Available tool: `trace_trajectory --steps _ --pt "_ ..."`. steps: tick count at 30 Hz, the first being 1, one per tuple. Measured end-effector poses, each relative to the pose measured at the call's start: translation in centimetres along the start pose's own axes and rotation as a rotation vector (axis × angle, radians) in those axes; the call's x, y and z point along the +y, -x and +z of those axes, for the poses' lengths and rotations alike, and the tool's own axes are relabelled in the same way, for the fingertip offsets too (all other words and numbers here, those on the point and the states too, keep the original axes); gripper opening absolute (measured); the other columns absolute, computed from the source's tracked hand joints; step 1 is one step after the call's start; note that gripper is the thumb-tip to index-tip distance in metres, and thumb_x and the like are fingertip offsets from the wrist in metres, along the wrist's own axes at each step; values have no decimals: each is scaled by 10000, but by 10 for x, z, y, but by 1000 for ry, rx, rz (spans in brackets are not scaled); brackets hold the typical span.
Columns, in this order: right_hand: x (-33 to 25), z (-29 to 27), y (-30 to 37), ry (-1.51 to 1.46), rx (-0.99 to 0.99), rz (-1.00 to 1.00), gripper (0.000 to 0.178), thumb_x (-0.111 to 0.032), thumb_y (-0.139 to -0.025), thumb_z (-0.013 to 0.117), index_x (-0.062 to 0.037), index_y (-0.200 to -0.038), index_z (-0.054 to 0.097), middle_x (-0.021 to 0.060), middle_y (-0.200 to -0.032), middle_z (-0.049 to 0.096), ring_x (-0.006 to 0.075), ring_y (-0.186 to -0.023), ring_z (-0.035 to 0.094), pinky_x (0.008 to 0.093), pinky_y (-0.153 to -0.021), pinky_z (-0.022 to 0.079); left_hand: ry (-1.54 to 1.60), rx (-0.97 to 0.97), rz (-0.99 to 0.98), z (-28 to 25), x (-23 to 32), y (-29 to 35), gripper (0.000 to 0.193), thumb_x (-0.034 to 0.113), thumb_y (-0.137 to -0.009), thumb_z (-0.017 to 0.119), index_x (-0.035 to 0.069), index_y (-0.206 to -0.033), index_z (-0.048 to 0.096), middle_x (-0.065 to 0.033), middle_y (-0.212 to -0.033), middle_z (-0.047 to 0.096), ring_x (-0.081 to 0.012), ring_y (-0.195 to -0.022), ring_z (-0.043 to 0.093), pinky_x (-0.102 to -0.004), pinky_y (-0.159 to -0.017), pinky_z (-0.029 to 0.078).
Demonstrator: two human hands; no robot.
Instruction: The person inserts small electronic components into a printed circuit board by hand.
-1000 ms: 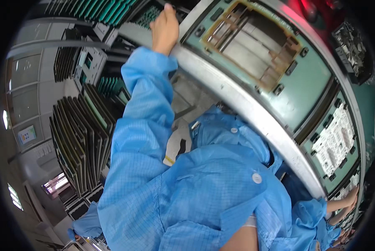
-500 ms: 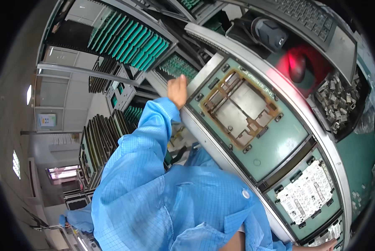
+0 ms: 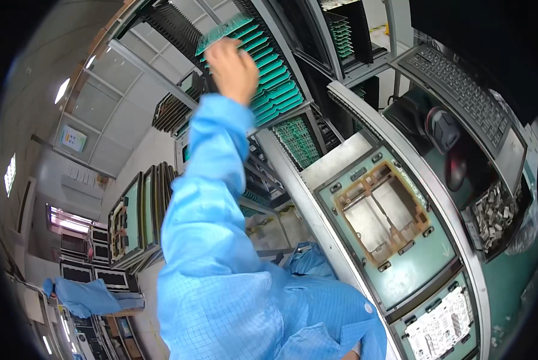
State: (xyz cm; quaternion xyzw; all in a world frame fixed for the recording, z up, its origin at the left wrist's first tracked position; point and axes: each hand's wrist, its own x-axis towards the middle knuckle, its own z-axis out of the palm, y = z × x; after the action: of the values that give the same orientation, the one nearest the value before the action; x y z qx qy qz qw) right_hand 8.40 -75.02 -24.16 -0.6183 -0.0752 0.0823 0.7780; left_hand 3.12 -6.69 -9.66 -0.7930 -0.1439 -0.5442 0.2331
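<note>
Left hand (image 3: 235, 72) is up at the topmost green board (image 3: 225, 32) in the rack (image 3: 284, 51) — can't tell if the grip's closed on its edge. Only narrow gaps between the boards below (image 3: 279, 93) — the brown-edged window (image 3: 384, 217) in the green carrier (image 3: 404, 276) is way wider.

To my right I see a keyboard (image 3: 461, 93) and a heap of metal pieces (image 3: 494, 216); far left, a person in blue (image 3: 89, 297).

Light-blue work coat (image 3: 323, 306), finely grid-lined; loose wrinkled sleeve (image 3: 206, 198), plain cuff (image 3: 224, 117); round white button (image 3: 368, 308).
</note>
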Motion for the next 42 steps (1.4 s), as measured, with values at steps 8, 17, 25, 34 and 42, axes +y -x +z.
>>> trace_trajectory --steps 8,17,25,34,42 --pt "4 35 18 179 -145 6 272 -194 -1019 445 7 -1199 480 107 -1142 514 225 -1074 467 344 -993 386 -482 -452 101 8 -115 -45 277 299 -874 643 59 -865 781 -175 -935 739 -326 -1200 589 -482 -1191 263" --pt "-8 56 103 396 -236 94 242 -192 -1017 491 18 -1093 585 110 -1004 620 220 -954 551 338 -929 434 -46 -58 221 -53 -47 -30 25 96 -799 714 73 -807 710 -75 -991 753 -305 -1220 601 -523 -1152 337" --pt "-39 64 125 374 -30 -7 364 -196 -986 548 64 -1241 562 177 -1128 675 258 -1055 637 382 -983 467 1269 236 -273 -205 176 3 75 -33 -942 626 -28 -1006 587 -336 -1150 652 -293 -1136 666 -366 -876 585" --pt "24 129 13 -153 -141 40 581 -196 -1061 494 -59 -1563 236 121 -1339 585 168 -1123 615 363 -938 516 1920 -702 -1535 -140 248 96 171 59 -969 619 -31 -1106 570 -126 -1030 683 -176 -927 674 -305 -850 550" --pt "44 127 -16 -101 128 84 456 -167 -1037 546 -76 -1457 396 79 -1164 695 127 -955 696 274 -698 593 1960 -1157 -1386 -84 229 130 190 93 -984 622 -35 -1122 593 -112 -1023 691 -134 -899 664 -244 -784 533"
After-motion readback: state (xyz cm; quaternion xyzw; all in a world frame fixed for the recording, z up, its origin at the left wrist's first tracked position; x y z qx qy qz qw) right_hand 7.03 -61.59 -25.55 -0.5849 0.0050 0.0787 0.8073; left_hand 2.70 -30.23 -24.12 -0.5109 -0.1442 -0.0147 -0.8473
